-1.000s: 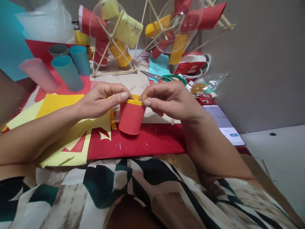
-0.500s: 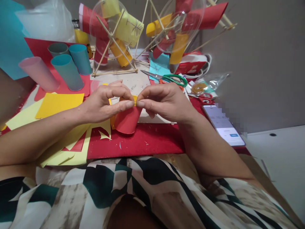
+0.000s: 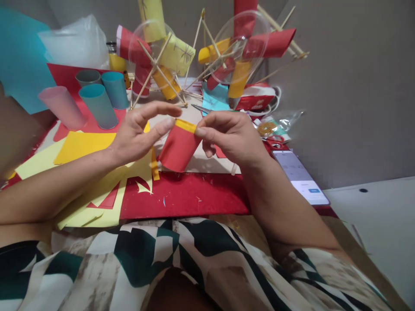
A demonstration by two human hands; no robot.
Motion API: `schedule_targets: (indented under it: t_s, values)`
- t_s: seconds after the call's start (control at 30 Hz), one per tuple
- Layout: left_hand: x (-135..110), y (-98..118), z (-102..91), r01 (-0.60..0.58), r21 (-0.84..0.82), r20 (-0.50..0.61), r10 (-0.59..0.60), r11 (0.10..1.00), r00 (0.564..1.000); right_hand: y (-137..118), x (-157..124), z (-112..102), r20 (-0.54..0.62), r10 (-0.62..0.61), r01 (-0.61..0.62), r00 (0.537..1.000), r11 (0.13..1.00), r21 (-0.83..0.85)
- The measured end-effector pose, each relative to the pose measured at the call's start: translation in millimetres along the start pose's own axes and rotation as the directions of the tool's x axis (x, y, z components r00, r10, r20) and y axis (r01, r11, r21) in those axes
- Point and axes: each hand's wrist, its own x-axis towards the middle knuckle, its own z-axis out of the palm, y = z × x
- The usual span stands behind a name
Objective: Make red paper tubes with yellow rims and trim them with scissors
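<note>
A red paper cup (image 3: 179, 149) with a yellow strip (image 3: 186, 125) along its rim is tilted in front of me. My right hand (image 3: 228, 136) pinches the right end of that rim between thumb and fingers. At the opposite end of the rim is my left hand (image 3: 142, 131), its thumb and index finger apart. The left thumb tip lies against or just beside the cup; I cannot tell which. Yellow paper (image 3: 86, 147) lies under and beside my left forearm, with pale yellow sheets and cut scraps.
Blue paper tubes (image 3: 99, 108) and a pink tube (image 3: 61, 108) stand at the left. Behind are stick frames (image 3: 155, 65) carrying clear discs and coloured paper cups. Scissors (image 3: 201, 109) lie partly behind my right hand. A phone (image 3: 300, 177) rests at the right edge.
My fingers have moved apart from the middle of the rim. The left hand has loosened and the right has slid to the rim's right end. More of the yellow strip shows.
</note>
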Motion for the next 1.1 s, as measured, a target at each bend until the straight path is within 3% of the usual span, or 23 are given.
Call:
schedule_targets:
  t_s: [0.07, 0.13, 0.3, 0.47, 0.63, 0.7, 0.8, 0.87, 0.97, 1.03, 1.1]
  values:
    - [2.8, -11.4, -2.0, 0.033, -0.088, -0.146, -0.046, 0.996, 0.988, 5.6, 5.2, -0.1, -0.142, 0.000, 0.016, 0.990, 0.994, 0.110]
    - [4.8, -23.3, -4.0, 0.070, -0.163, -0.210, -0.104, 0.984, 0.972, 10.2, 10.5, 0.0, -0.238, 0.057, 0.006, 0.970, 0.967, 0.255]
    - [2.4, -38.3, -3.2, 0.152, -0.217, -0.133, -0.183, 0.964, 0.974, 16.2, 19.1, 1.9, -0.245, 0.411, -0.193, 0.878, 0.773, 0.604]
    - [-2.5, -40.2, 2.4, 0.157, -0.239, -0.081, -0.181, 0.958, 0.980, 17.5, 22.4, 3.8, -0.227, 0.507, -0.252, 0.831, 0.708, 0.660]
    - [-8.1, -43.3, 4.9, 0.391, -0.340, -0.018, -0.421, 0.855, 0.907, 10.5, 24.0, 4.0, -0.277, 0.531, -0.215, 0.801, 0.686, 0.695]
    - [-10.8, -44.0, 6.4, 0.387, -0.319, -0.013, -0.412, 0.865, 0.911, 7.2, 24.3, 6.4, -0.279, 0.579, -0.232, 0.766, 0.654, 0.720]
    - [-13.8, -44.0, 9.2, 0.294, -0.254, 0.014, -0.300, 0.922, 0.954, 6.1, 23.7, 12.3, -0.249, 0.633, -0.286, 0.733, 0.619, 0.731]
    - [-14.9, -42.8, 10.8, 0.238, -0.215, 0.024, -0.239, 0.947, 0.971, 9.0, 22.2, 15.6, -0.230, 0.633, -0.314, 0.739, 0.627, 0.713]
    - [-15.0, -39.2, 11.6, 0.211, -0.154, 0.016, -0.211, 0.965, 0.977, 16.7, 18.8, 15.6, -0.204, 0.547, -0.327, 0.812, 0.715, 0.618]
    - [-13.9, -36.5, 11.2, 0.264, -0.192, 0.011, -0.267, 0.945, 0.964, 22.1, 17.0, 12.0, -0.221, 0.447, -0.288, 0.867, 0.811, 0.509]
    - [-12.2, -34.0, 10.5, 0.373, -0.346, 0.032, -0.387, 0.861, 0.922, 26.6, 16.1, 6.7, -0.334, 0.325, -0.196, 0.885, 0.910, 0.365]
